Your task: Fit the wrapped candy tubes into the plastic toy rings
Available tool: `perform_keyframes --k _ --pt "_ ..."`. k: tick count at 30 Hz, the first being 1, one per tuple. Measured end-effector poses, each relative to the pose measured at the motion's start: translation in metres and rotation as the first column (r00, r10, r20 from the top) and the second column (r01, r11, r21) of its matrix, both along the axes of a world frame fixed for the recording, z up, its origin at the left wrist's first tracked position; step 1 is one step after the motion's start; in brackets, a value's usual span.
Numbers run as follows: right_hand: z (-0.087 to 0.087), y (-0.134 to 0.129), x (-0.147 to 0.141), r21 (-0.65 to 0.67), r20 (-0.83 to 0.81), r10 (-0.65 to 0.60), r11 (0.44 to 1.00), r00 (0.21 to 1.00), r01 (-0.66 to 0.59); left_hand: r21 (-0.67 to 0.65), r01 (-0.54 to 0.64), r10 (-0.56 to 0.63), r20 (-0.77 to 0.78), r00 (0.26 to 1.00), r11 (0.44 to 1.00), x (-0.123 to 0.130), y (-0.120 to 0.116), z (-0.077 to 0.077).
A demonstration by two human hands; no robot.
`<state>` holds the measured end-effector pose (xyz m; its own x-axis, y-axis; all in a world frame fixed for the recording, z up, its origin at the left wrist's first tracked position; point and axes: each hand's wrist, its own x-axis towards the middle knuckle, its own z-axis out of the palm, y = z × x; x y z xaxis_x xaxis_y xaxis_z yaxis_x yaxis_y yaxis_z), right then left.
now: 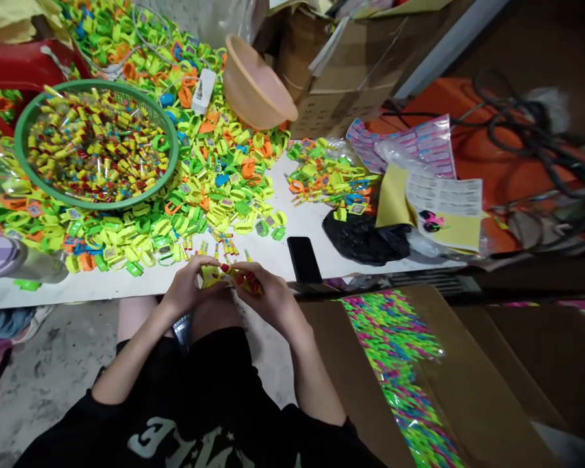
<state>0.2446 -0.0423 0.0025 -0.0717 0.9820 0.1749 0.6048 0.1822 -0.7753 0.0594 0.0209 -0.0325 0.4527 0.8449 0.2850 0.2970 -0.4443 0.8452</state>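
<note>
Near the table's front edge, my left hand (188,286) is closed on a yellow toy watch (209,275). My right hand (268,299) is closed around several small red-and-yellow tubes (247,281), one of them held between the fingertips against the watch. Whether that tube is inside the watch strap or only beside it, I cannot tell. Just beyond my fingers lie a few more loose tubes (228,246) on the white table (277,260). A wide heap of neon toy watches (209,195) spreads behind them.
A green basket (175,153) full of the small tubes rests on the heap. A peach bowl (260,91) and a white power strip (203,91) are behind. On the right are watches with tubes (329,172), a phone (303,259), a black bag (363,240) and an open carton (448,364).
</note>
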Motion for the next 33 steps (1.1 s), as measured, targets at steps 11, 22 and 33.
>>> perform_keyframes --k 11,22,33 --pt "0.007 -0.010 -0.012 0.054 0.247 0.126 0.988 0.961 -0.144 0.193 0.046 -0.044 -0.014 0.999 0.980 -0.022 0.002 0.001" --pt "0.016 -0.004 -0.010 -0.051 0.284 0.215 0.977 0.934 -0.209 0.357 0.122 -0.120 -0.028 0.992 0.926 -0.029 0.004 -0.007" --pt "0.012 0.004 0.001 -0.151 0.208 0.335 0.939 0.919 -0.308 0.349 0.311 -0.271 -0.159 0.949 0.884 -0.024 -0.002 -0.004"
